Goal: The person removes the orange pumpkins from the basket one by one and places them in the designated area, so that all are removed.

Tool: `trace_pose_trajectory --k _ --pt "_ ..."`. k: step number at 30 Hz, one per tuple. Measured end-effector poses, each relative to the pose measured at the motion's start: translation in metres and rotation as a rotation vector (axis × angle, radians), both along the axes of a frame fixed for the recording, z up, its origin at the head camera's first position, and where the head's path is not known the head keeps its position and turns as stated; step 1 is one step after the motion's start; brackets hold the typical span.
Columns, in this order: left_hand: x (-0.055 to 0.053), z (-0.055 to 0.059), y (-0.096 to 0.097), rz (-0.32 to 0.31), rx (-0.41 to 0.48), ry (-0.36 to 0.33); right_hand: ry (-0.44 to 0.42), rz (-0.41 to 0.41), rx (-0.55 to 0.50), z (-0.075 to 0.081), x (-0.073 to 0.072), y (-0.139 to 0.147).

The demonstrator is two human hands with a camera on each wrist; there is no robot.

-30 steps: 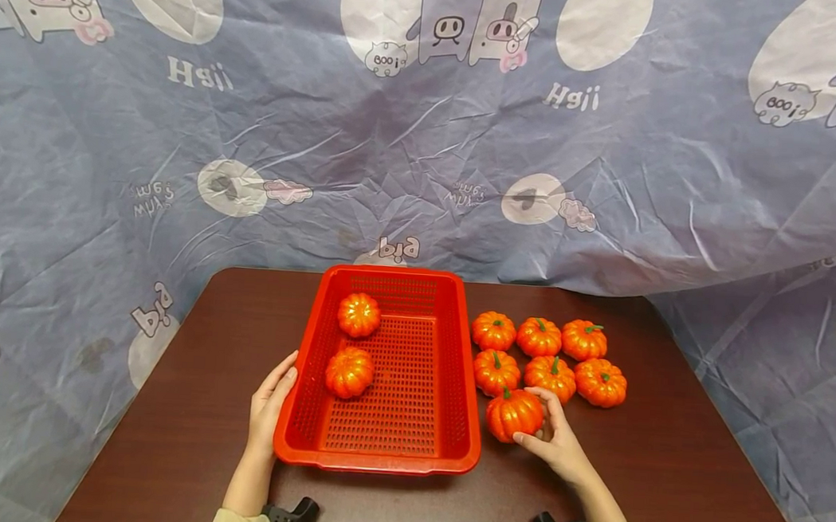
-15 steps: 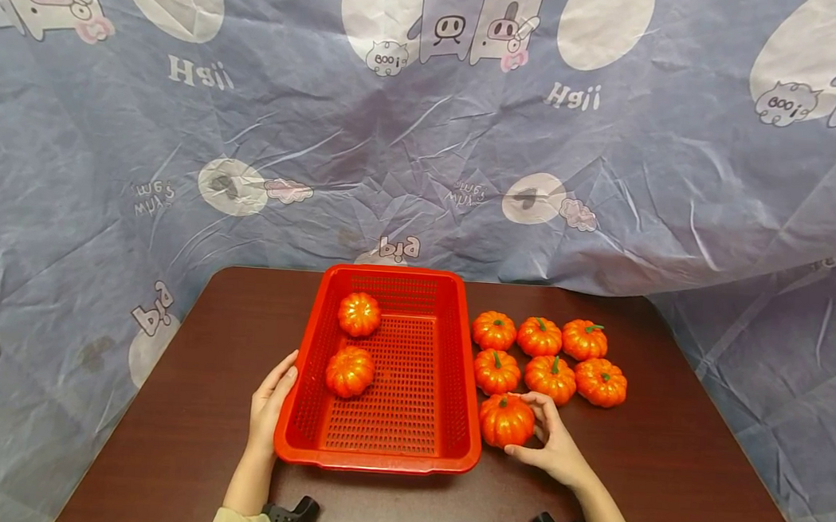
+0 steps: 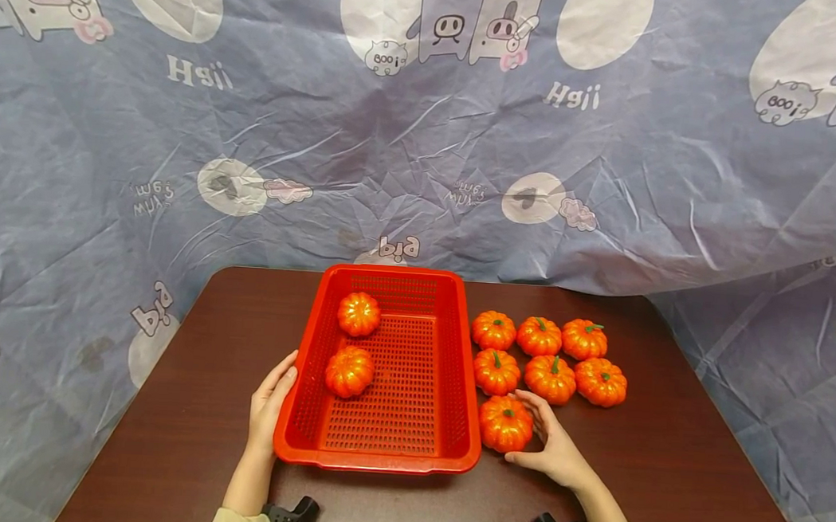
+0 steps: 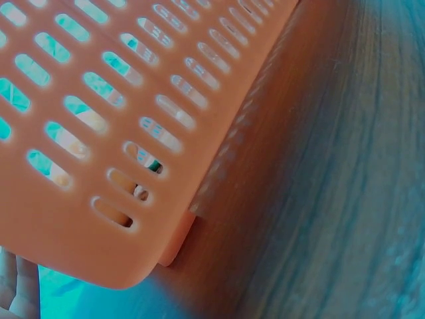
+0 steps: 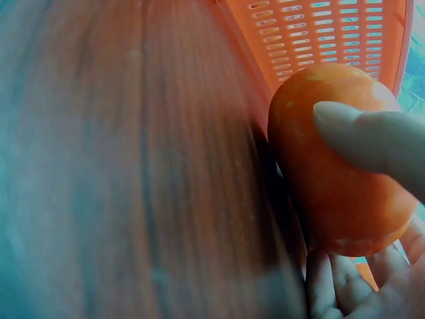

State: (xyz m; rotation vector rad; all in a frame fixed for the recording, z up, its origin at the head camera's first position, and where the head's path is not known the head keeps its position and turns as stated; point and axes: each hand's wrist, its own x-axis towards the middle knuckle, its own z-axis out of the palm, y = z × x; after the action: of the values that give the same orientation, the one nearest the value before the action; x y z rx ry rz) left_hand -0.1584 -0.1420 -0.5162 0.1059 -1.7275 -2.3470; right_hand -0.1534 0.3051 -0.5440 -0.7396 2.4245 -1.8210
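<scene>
In the head view my left hand point(image 3: 269, 403) rests against the outside of the red plastic basket point(image 3: 377, 461), its fingers fairly straight along the left wall. Two small orange pumpkins, one at the back point(image 3: 359, 315) and one nearer point(image 3: 350, 373), sit in the basket's left half. Just right of the basket, a pumpkin point(image 3: 505, 426) stands on the table with its green stem up. My right hand point(image 3: 557, 453) holds it from the right. The right wrist view shows the thumb point(image 5: 358, 136) on this pumpkin, with the other fingers around its far side.
Several more pumpkins stand in two rows right of the basket, among them a back one point(image 3: 493, 330) and a right one point(image 3: 600, 382). The brown table point(image 3: 186, 406) backs onto a hanging blue-grey printed cloth point(image 3: 396, 148). A black wrist strap point(image 3: 292, 517) circles the left wrist.
My right hand has brought its pumpkin slightly left and toward me, into line in front of the nearer row, and turned it more upright. The left hand and basket have stayed still.
</scene>
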Motion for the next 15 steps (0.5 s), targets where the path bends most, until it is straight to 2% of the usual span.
trace_pose_trajectory --k 7,15 --pt "0.0006 0.0010 -0.0001 -0.010 -0.005 0.025 -0.002 0.000 -0.002 -0.0014 -0.0004 0.0011" --pt "0.0003 0.0018 -0.0002 -0.007 -0.001 -0.002 -0.038 -0.017 0.013 0.0010 0.0014 0.0002"
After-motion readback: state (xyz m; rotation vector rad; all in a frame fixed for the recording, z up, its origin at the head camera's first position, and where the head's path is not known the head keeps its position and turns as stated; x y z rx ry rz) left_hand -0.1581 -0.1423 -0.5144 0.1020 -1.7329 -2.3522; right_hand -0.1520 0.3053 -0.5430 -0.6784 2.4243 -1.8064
